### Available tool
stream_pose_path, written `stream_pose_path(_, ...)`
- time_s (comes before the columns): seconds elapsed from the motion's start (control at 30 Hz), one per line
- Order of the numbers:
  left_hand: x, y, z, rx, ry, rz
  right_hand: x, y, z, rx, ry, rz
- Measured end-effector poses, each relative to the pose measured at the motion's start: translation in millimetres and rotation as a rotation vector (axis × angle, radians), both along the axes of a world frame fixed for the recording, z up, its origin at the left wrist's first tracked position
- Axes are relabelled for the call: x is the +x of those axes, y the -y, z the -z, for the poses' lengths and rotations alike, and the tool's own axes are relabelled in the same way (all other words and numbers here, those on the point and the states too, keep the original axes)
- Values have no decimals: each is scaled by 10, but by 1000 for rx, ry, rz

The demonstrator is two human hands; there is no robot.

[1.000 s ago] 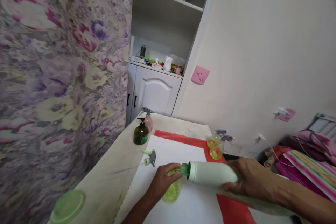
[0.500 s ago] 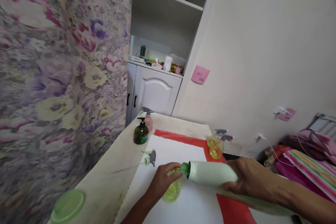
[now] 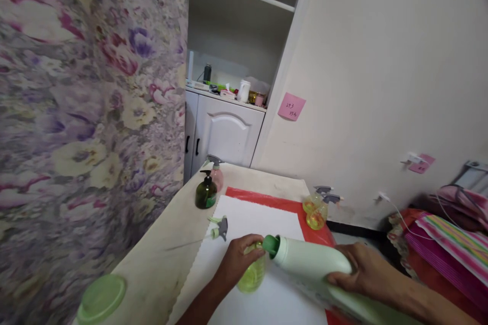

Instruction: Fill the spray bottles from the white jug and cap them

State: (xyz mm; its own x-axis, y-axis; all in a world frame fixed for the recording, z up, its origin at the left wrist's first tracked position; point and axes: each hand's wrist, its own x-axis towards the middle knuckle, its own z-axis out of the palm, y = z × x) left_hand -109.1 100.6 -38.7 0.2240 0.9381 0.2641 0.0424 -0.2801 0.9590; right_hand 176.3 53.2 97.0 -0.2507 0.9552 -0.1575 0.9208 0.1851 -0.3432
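Observation:
My left hand (image 3: 244, 254) is closed round the neck of a see-through yellow-green bottle (image 3: 251, 277) standing on white paper, its top hidden by my fingers. My right hand (image 3: 356, 266) grips a large pale green bottle (image 3: 308, 259), tipped nearly level with its open mouth towards the small one. Something green (image 3: 270, 245) juts from that mouth over the small bottle's neck; whether it is liquid or a spout I cannot tell. To the left of my left hand lies a grey and green trigger spray head (image 3: 220, 228) with a thin tube.
A dark green pump bottle (image 3: 206, 193) and a pink spray bottle (image 3: 217, 176) stand at the table's back left. Two yellow spray bottles (image 3: 315, 213) are at the right edge. A round green lid (image 3: 102, 294) lies front left. Red sheeting (image 3: 263, 197) borders the white paper (image 3: 244, 212).
The pale green bottle's body has swung lower and nearer on the right, its mouth staying by the small bottle. My right hand moved slightly down with it. My left hand has hardly moved.

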Motion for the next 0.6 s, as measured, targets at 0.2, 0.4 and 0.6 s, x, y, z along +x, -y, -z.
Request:
stream_pose_path(0.2,-3,11,-44,-12,-6,16,65,1,28,-187,-385,143)
stream_pose_path(0.4,-7,-2,-61,-30,7,26,156,-298,140,3,-658,230)
stream_pose_path(0.6,-23,-32,-1,-78,-47,6,-176,-844,598,160,-1035,331)
